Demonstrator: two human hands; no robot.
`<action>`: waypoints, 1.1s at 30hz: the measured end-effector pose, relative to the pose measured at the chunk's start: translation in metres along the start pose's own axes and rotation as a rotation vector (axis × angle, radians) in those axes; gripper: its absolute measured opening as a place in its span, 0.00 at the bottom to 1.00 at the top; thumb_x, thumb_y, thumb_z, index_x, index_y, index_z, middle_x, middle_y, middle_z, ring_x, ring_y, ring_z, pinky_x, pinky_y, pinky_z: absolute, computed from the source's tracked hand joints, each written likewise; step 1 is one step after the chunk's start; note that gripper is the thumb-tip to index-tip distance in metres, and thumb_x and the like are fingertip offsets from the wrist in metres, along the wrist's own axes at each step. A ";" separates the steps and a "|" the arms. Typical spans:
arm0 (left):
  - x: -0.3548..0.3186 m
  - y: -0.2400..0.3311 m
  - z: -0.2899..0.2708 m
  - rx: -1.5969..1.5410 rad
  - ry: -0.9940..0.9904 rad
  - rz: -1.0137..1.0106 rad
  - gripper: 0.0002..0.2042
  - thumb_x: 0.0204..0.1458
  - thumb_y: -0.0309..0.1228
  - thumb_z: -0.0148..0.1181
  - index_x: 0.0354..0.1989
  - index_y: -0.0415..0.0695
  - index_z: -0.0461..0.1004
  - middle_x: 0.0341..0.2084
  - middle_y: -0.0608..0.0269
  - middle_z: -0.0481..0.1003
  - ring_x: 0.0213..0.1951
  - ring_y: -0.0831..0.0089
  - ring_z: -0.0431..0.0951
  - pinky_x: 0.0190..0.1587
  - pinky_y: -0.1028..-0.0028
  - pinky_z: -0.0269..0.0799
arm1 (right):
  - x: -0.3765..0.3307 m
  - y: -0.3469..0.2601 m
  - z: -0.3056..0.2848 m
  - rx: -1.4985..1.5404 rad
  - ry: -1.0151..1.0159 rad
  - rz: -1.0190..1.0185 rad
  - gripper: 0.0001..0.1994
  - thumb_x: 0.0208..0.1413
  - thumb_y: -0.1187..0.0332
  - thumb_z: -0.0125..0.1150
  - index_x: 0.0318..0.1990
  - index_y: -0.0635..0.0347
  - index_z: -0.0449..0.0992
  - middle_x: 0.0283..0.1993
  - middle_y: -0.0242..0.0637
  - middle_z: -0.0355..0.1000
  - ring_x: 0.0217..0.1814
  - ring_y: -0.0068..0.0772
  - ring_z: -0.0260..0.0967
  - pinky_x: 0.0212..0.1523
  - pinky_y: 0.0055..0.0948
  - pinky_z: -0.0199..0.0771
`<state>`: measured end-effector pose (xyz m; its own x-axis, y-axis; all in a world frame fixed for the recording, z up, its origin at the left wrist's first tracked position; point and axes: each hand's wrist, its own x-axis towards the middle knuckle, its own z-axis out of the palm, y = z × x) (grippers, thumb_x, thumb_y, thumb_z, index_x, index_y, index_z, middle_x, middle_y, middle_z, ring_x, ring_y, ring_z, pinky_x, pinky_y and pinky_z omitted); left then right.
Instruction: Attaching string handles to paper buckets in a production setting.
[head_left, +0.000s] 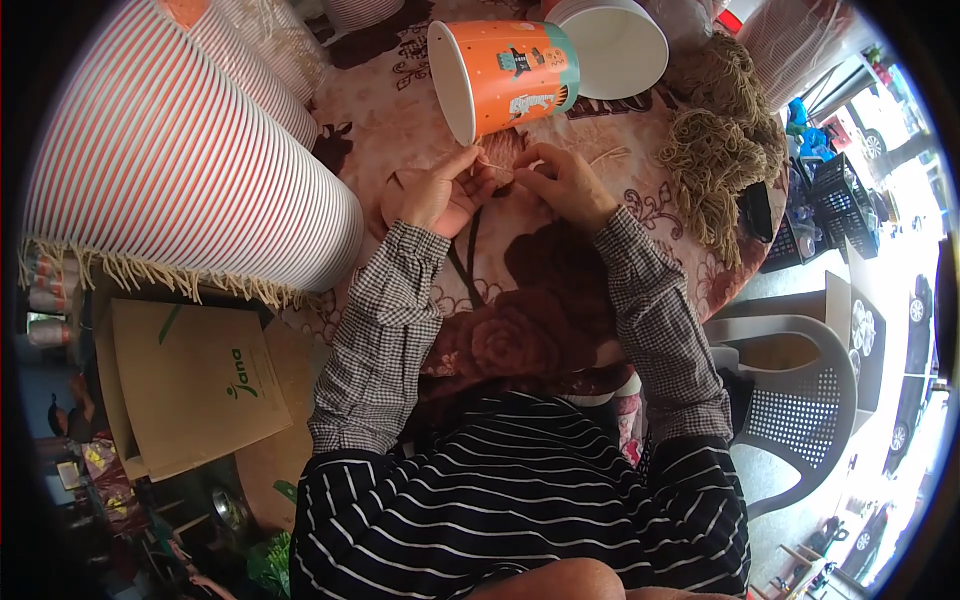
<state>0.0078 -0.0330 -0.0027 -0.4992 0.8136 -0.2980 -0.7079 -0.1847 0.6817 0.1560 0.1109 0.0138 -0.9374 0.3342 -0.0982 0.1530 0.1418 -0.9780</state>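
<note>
A thin beige string [497, 167] runs between my two hands above the flowered tablecloth. My left hand [446, 193] is palm up, with thumb and forefinger pinched on one part of the string. Opposite it, my right hand [566, 182] is closed with its back up, its fingertips at the string's other part. Just beyond my hands an orange paper bucket [520, 75] with a teal base band lies on its side, mouth to the left. Its base is beside another bucket [622, 48], whose white inside shows. A tangled heap of beige strings [718, 135] lies to the right.
A long nested stack of buckets [200, 170] fills the left side, with string ends [150, 277] hanging along its lower edge. Below it stands a cardboard box [190, 380]. A grey plastic chair [800, 420] and black crates [840, 205] are at the right, beyond the table's edge.
</note>
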 end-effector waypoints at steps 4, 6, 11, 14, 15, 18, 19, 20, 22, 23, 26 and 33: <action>-0.005 -0.005 0.009 -0.069 -0.100 -0.069 0.09 0.55 0.31 0.60 0.41 0.42 0.74 0.32 0.68 0.74 0.33 0.75 0.74 0.40 0.75 0.74 | 0.003 0.002 -0.001 -0.074 0.175 -0.047 0.15 0.56 0.67 0.59 0.49 0.62 0.69 0.20 0.31 0.71 0.22 0.20 0.69 0.22 0.23 0.69; -0.006 -0.005 0.013 -0.058 -0.103 -0.056 0.11 0.55 0.31 0.59 0.44 0.41 0.73 0.32 0.68 0.74 0.33 0.76 0.73 0.41 0.76 0.73 | 0.004 0.005 -0.001 -0.082 0.228 -0.066 0.18 0.56 0.66 0.59 0.53 0.61 0.68 0.20 0.32 0.72 0.22 0.20 0.69 0.23 0.25 0.69; -0.017 -0.014 0.033 0.398 0.007 0.515 0.08 0.55 0.28 0.59 0.41 0.38 0.74 0.32 0.68 0.76 0.33 0.80 0.74 0.41 0.81 0.71 | 0.004 0.003 0.006 -0.296 0.188 -0.139 0.22 0.54 0.69 0.59 0.57 0.61 0.65 0.22 0.36 0.73 0.24 0.25 0.71 0.25 0.30 0.69; -0.014 -0.025 0.033 0.565 -0.076 0.792 0.06 0.55 0.25 0.60 0.38 0.36 0.76 0.30 0.66 0.77 0.31 0.83 0.76 0.35 0.82 0.72 | 0.011 0.008 0.012 -0.248 0.228 -0.116 0.20 0.54 0.69 0.59 0.53 0.63 0.68 0.23 0.38 0.74 0.25 0.30 0.72 0.26 0.32 0.69; -0.012 -0.027 0.030 0.612 -0.074 0.773 0.06 0.54 0.26 0.60 0.37 0.35 0.76 0.28 0.66 0.77 0.29 0.83 0.75 0.33 0.83 0.72 | 0.011 0.009 0.011 -0.247 0.227 -0.118 0.20 0.54 0.69 0.59 0.53 0.63 0.68 0.23 0.38 0.74 0.25 0.30 0.72 0.26 0.32 0.69; -0.011 -0.026 0.029 0.748 -0.011 0.621 0.08 0.55 0.27 0.60 0.39 0.34 0.74 0.31 0.64 0.77 0.32 0.83 0.75 0.37 0.83 0.72 | 0.011 0.007 0.005 -0.421 0.191 -0.126 0.16 0.53 0.68 0.60 0.48 0.65 0.71 0.25 0.41 0.74 0.26 0.31 0.73 0.27 0.33 0.70; -0.011 -0.026 0.030 0.750 -0.015 0.622 0.08 0.55 0.27 0.60 0.39 0.34 0.74 0.31 0.64 0.77 0.32 0.83 0.75 0.37 0.83 0.72 | 0.014 0.012 0.004 -0.453 0.197 -0.125 0.15 0.53 0.67 0.60 0.46 0.66 0.73 0.26 0.41 0.75 0.27 0.30 0.73 0.27 0.32 0.71; -0.009 -0.026 0.031 0.747 -0.040 0.615 0.09 0.55 0.27 0.60 0.39 0.34 0.75 0.31 0.64 0.77 0.33 0.82 0.76 0.37 0.83 0.72 | 0.016 0.017 0.002 -0.485 0.204 -0.124 0.14 0.53 0.66 0.60 0.44 0.66 0.74 0.27 0.41 0.75 0.27 0.29 0.73 0.27 0.31 0.71; -0.009 -0.024 0.030 0.746 -0.063 0.607 0.09 0.55 0.28 0.61 0.38 0.34 0.75 0.31 0.64 0.78 0.33 0.81 0.77 0.38 0.83 0.73 | 0.012 0.017 0.002 -0.305 0.188 -0.219 0.14 0.54 0.65 0.60 0.43 0.66 0.74 0.26 0.39 0.75 0.26 0.28 0.72 0.26 0.29 0.71; -0.010 -0.023 0.029 0.815 -0.052 0.621 0.10 0.55 0.29 0.61 0.39 0.34 0.76 0.33 0.63 0.78 0.34 0.80 0.77 0.39 0.82 0.73 | 0.009 0.013 0.004 -0.125 0.166 -0.312 0.14 0.54 0.64 0.60 0.42 0.66 0.74 0.25 0.36 0.74 0.25 0.27 0.71 0.24 0.27 0.70; -0.008 -0.021 0.024 0.849 -0.027 0.656 0.09 0.53 0.28 0.62 0.38 0.34 0.77 0.31 0.63 0.79 0.33 0.80 0.77 0.37 0.80 0.73 | -0.010 -0.027 0.002 0.206 0.101 0.041 0.15 0.58 0.60 0.56 0.26 0.61 0.73 0.20 0.31 0.68 0.20 0.22 0.65 0.20 0.22 0.63; -0.002 -0.025 0.018 0.880 -0.078 0.654 0.11 0.50 0.28 0.64 0.40 0.36 0.78 0.35 0.60 0.80 0.38 0.75 0.78 0.42 0.76 0.72 | -0.002 -0.010 -0.010 0.378 0.036 0.078 0.21 0.61 0.55 0.53 0.18 0.56 0.67 0.15 0.29 0.64 0.15 0.21 0.60 0.15 0.21 0.57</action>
<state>0.0349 -0.0203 -0.0072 -0.5932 0.7400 0.3169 0.3015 -0.1608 0.9398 0.1591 0.1184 0.0252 -0.9150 0.3634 -0.1754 0.0915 -0.2365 -0.9673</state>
